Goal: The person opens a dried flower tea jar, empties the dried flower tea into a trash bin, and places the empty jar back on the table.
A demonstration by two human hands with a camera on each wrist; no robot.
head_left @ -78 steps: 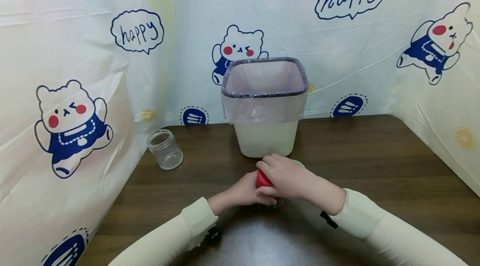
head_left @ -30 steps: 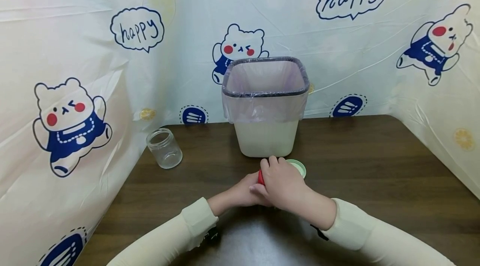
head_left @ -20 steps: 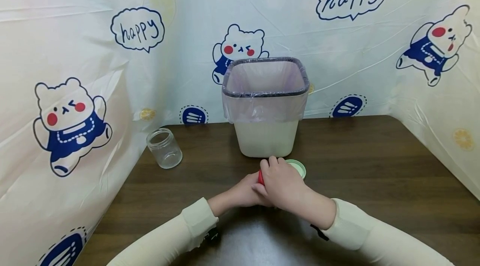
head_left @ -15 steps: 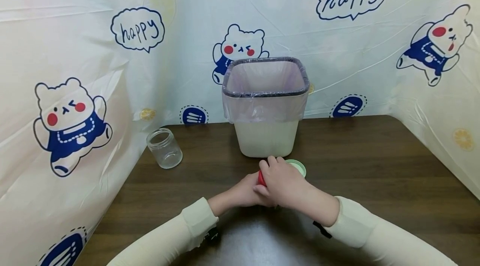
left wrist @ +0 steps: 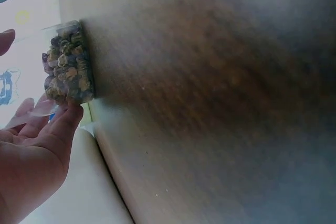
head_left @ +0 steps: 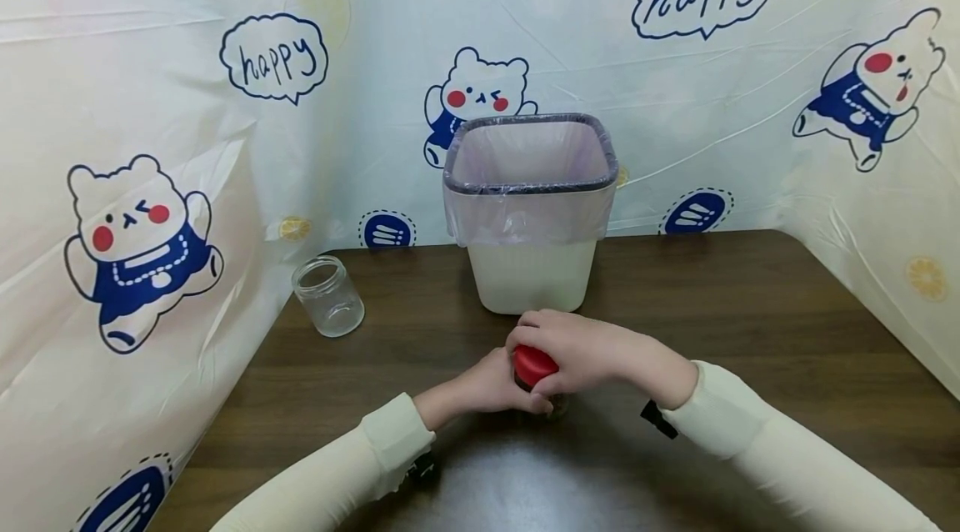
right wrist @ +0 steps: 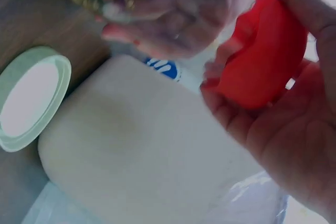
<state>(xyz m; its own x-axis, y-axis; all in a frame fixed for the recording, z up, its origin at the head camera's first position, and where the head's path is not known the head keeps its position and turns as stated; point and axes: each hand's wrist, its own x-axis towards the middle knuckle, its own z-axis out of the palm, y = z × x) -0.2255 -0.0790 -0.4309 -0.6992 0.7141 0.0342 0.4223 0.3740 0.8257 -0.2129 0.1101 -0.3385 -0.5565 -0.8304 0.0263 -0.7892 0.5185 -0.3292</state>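
My left hand (head_left: 487, 382) grips a clear jar (left wrist: 68, 66), its lower part filled with what look like dried flower buds. In the left wrist view the jar's base stands close to the tabletop. At its top, the fingers and thumb of my right hand (head_left: 588, 348) curl round a red cap (head_left: 534, 365). The right wrist view shows that cap with a wavy edge turned toward the jar. A round lid with a green rim and white face (right wrist: 31, 98) lies nearby on the table, hidden in the head view.
A pale bin (head_left: 532, 273) with a bag over its dark rim stands just beyond my hands. An uncapped glass jar (head_left: 330, 298) stands at the table's left edge. A printed curtain (head_left: 360, 98) surrounds the brown table (head_left: 697, 298).
My right hand has turned back from over the cap, its wrist swinging up and right, so more red shows. The green-rimmed lid is covered now in the head view. My left hand stays put.
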